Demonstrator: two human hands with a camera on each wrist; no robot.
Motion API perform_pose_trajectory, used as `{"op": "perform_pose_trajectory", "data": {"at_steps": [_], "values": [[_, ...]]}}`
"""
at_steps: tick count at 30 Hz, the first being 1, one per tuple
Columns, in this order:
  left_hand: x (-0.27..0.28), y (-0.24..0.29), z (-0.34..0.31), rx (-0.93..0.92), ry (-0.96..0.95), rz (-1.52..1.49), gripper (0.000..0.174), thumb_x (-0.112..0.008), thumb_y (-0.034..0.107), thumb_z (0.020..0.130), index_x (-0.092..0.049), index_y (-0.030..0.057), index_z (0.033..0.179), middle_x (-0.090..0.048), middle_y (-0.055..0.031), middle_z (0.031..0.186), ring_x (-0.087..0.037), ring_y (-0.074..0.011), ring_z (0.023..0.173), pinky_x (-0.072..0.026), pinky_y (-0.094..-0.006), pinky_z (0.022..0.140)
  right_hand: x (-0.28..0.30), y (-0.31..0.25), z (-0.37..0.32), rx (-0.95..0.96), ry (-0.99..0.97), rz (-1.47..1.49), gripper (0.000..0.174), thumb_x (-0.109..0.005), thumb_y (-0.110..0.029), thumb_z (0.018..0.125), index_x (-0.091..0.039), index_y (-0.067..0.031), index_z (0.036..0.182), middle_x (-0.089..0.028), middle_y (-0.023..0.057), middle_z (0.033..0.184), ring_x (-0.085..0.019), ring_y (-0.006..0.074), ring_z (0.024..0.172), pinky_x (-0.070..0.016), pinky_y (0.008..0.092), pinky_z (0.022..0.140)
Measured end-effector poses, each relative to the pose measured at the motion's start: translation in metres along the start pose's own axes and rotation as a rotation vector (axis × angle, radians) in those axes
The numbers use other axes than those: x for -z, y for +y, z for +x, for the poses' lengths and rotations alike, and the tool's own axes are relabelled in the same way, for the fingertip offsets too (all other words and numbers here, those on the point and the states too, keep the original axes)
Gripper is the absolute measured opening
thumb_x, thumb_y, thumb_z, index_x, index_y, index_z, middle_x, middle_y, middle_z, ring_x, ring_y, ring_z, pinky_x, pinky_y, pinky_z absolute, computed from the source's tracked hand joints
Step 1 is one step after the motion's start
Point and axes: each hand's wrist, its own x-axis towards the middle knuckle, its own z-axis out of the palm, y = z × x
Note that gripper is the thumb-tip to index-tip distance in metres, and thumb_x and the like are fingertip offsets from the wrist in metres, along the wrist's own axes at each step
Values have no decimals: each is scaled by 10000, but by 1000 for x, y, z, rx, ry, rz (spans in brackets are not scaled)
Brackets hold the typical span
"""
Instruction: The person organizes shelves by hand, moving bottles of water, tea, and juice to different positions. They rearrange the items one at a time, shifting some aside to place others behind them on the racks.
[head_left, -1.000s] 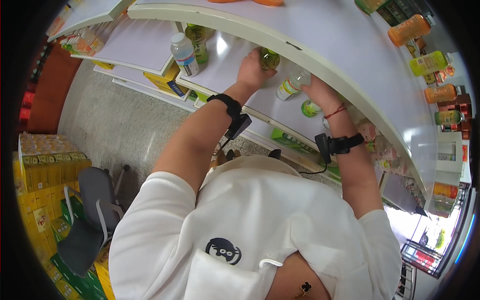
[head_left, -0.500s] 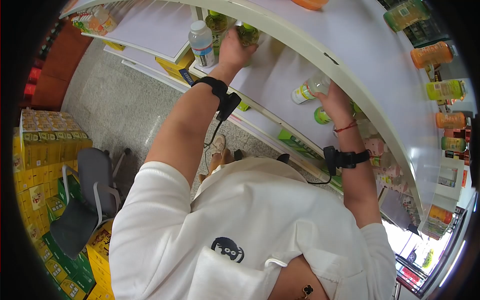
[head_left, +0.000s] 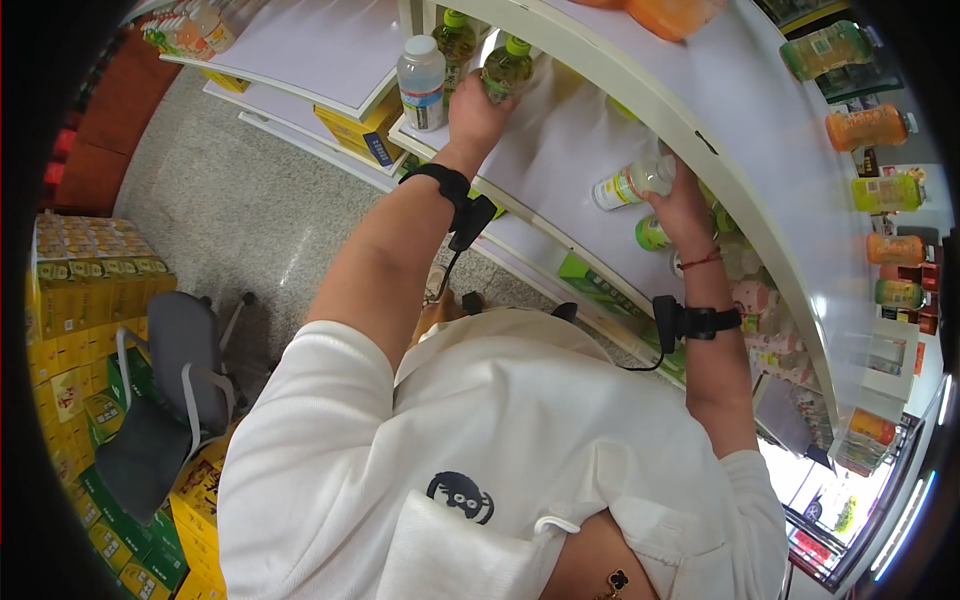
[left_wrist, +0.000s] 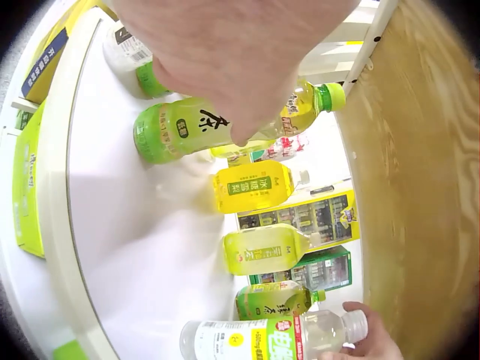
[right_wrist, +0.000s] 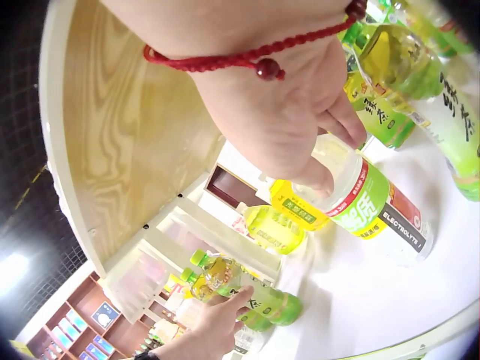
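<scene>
Beside a second green tea bottle [head_left: 455, 45] and a white-capped clear bottle [head_left: 422, 85], the left hand [head_left: 478, 118] grips an upright green tea bottle [head_left: 508, 70] on the shelf. In the left wrist view that hand [left_wrist: 225, 56] covers part of the bottle [left_wrist: 176, 129]. Farther right, the right hand [head_left: 688, 208] holds a clear electrolyte bottle [head_left: 618, 187] near its cap, tilted in the head view. The right wrist view shows its fingers [right_wrist: 319, 176] around the top of that bottle [right_wrist: 375, 206]; the left hand [right_wrist: 214, 326] appears lower down.
Yellow bottles [left_wrist: 255, 186] and another green tea bottle [left_wrist: 274, 300] stand deeper in the shelf. An upper shelf edge [head_left: 640, 95] curves over both hands. Green bottles [right_wrist: 390, 64] stand near the right hand. A grey chair [head_left: 185, 340] and stacked yellow boxes [head_left: 85, 290] are at left.
The left hand has carried its green tea bottle leftward, beside the other green tea bottle. The right hand still holds the electrolyte bottle, with a slight shift; the head view has also shifted.
</scene>
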Motion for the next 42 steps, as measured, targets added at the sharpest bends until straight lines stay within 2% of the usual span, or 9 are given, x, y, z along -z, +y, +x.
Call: {"op": "perform_pose_trajectory", "data": {"at_steps": [8, 11, 13, 14, 16, 19, 27, 35, 42], "values": [[4, -8, -3, 77, -95, -5, 645, -790, 252, 706, -488, -30, 1201, -582, -253, 1126, -554, -415, 1058, -461, -445, 918, -10, 5, 4, 46, 101, 39, 666, -732, -64, 715, -429, -63, 1308, -535, 166, 1237, -542, 310, 1159, -434, 376, 982], [8, -18, -19, -57, 15, -62, 680, -769, 213, 708, -451, -30, 1258, -547, -258, 1171, -520, -408, 1113, -436, -436, 956, -4, -21, 6, 126, 76, 50, 630, -753, -74, 702, -468, -75, 1264, -569, 154, 1189, -580, 287, 1098, -458, 360, 940], [22, -24, -36, -66, -106, -116, 695, -741, 176, 703, -429, -28, 1289, -518, -259, 1196, -496, -401, 1143, -419, -426, 979, -3, -51, 4, 207, 31, 136, 618, -789, -185, 683, -514, -75, 1225, -563, 189, 1218, -541, 363, 1142, -440, 399, 960], [25, -29, -44, -63, -108, -120, 695, -741, 176, 703, -429, -28, 1289, -518, -259, 1196, -496, -401, 1143, -419, -426, 979, -10, -59, 8, 205, 29, 132, 618, -789, -185, 683, -514, -75, 1225, -563, 189, 1218, -541, 363, 1142, -440, 399, 960], [31, -36, -62, -43, -316, -172, 678, -718, 156, 697, -434, -28, 1284, -517, -252, 1178, -505, -396, 1129, -426, -423, 975, -24, -78, 16, 299, -3, 370, 573, -786, -159, 681, -523, -106, 1188, -584, 163, 1170, -562, 347, 1099, -459, 388, 924], [46, -32, -78, -80, -437, -136, 699, -736, 182, 687, -437, -25, 1284, -523, -244, 1162, -510, -389, 1120, -428, -420, 976, -27, -133, 19, 296, -12, 275, 587, -787, -174, 682, -519, -122, 1202, -596, 152, 1142, -572, 343, 1082, -474, 393, 903], [59, -39, -70, 28, -424, -61, 751, -815, 259, 682, -441, -6, 1278, -531, -230, 1170, -556, -381, 1068, -471, -414, 915, -53, -189, 52, 409, 30, 276, 606, -793, -187, 678, -516, -143, 1215, -603, 152, 1132, -576, 342, 1076, -487, 406, 901], [52, -53, -62, 61, -371, 18, 672, -812, 257, 693, -474, -17, 1205, -561, -237, 1150, -573, -380, 1065, -483, -421, 883, -66, -191, 53, 421, 31, 376, 699, -808, -137, 680, -480, -141, 1298, -546, 167, 1213, -598, 332, 1049, -502, 390, 898], [56, -51, -54, 64, -423, 30, 596, -776, 299, 729, -481, -7, 1147, -576, -234, 1094, -593, -396, 998, -493, -437, 841, -80, -145, 54, 225, -73, 1006, 705, -752, -80, 777, -384, -63, 1379, -497, 151, 1260, -599, 241, 1066, -506, 330, 880]]}}
